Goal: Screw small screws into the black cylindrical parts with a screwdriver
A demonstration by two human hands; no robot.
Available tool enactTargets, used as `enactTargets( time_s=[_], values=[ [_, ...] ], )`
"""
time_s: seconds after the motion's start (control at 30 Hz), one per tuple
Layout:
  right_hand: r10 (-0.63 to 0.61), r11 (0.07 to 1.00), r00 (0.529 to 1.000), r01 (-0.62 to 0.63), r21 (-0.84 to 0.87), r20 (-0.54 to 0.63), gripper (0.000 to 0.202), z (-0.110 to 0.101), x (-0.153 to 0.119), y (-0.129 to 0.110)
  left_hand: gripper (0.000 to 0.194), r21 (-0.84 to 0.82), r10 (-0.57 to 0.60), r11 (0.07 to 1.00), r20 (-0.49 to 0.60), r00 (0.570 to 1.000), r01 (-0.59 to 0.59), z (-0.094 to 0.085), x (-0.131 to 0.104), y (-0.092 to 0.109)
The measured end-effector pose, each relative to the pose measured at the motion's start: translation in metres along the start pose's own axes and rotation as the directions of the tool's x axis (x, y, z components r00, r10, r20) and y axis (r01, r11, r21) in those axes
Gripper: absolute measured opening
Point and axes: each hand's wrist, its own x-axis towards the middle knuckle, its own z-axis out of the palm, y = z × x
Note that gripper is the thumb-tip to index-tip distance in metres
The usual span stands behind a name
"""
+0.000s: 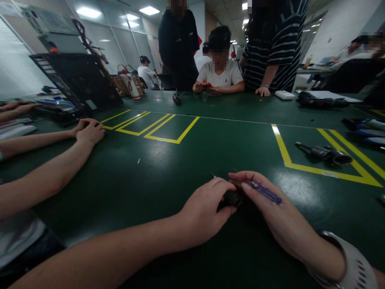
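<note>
My left hand (206, 208) is wrapped round a small black object (233, 198) just above the dark green table (159, 172). A thin pointed tip sticks out beyond its fingers; the fingers cover most of the object, so its kind is unclear. Close beside it, my right hand (264, 200) holds a slim screwdriver (268, 193) with a clear purple handle. That handle lies along the thumb and points back toward the wrist. Fingers hide much of the shaft. The fingertips of both hands nearly meet at the black object.
Yellow tape (162, 139) marks rectangles on the table. A black metal tool-like part (326, 153) lies inside the right marking. Another person's hands (90, 130) rest at the left, near a black panel (78, 84). A seated person (221, 72) is across the table.
</note>
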Motion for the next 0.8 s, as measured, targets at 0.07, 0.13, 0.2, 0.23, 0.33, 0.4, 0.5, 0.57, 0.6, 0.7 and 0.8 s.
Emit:
enactTargets(
  time_s=[0.07,0.13,0.2,0.23,0.33,0.4,0.5,0.57,0.6,0.7,0.8],
  values=[
    [-0.041,0.998,0.996,0.038,-0.044,-0.079,0.031,-0.008,0.001,-0.002,0.03,-0.017,-0.01,1.0,0.009,1.0,0.011,-0.001,0.001,-0.002],
    [-0.095,0.993,0.985,0.084,-0.083,-0.143,0.032,-0.016,0.001,-0.005,0.031,-0.039,-0.031,0.999,0.004,0.999,0.032,-0.003,0.001,-0.005],
    [-0.111,0.992,0.975,0.097,-0.08,-0.193,0.037,-0.022,0.001,-0.007,0.031,-0.071,-0.07,0.995,-0.003,0.998,0.069,-0.006,0.002,-0.007],
    [-0.089,0.995,0.974,0.08,-0.052,-0.208,0.04,-0.024,0.002,-0.008,0.031,-0.091,-0.094,0.992,-0.011,0.996,0.092,-0.007,0.002,-0.008],
    [0.03,0.998,0.984,-0.021,0.055,-0.177,0.042,-0.022,0.004,-0.007,0.032,-0.179,-0.161,0.972,-0.046,0.986,0.15,-0.011,0.004,-0.009],
    [0.082,0.994,0.99,-0.072,0.087,-0.118,0.041,-0.018,0.006,-0.006,0.031,-0.282,-0.192,0.945,-0.062,0.979,0.168,-0.014,0.006,-0.006],
    [0.093,0.993,0.993,-0.086,0.077,-0.078,0.041,-0.016,0.007,-0.002,0.028,-0.471,-0.246,0.859,-0.04,0.968,0.199,-0.018,0.008,-0.002],
    [0.088,0.995,0.993,-0.084,0.049,-0.081,0.041,-0.017,0.007,0.001,0.028,-0.552,-0.279,0.806,-0.034,0.96,0.215,-0.019,0.008,0.0],
    [0.084,0.996,0.993,-0.082,0.028,-0.08,0.042,-0.018,0.007,0.003,0.029,-0.577,-0.293,0.786,-0.035,0.955,0.22,-0.019,0.009,0.0],
    [0.061,0.996,0.996,-0.064,-0.055,-0.062,0.042,-0.021,0.006,0.006,0.03,-0.62,-0.319,0.752,-0.043,0.947,0.225,-0.019,0.009,-0.001],
    [0.031,0.985,0.999,-0.036,-0.167,-0.036,0.044,-0.021,0.004,0.002,0.029,-0.655,-0.329,0.72,-0.034,0.944,0.228,-0.02,0.009,0.0]
  ],
)
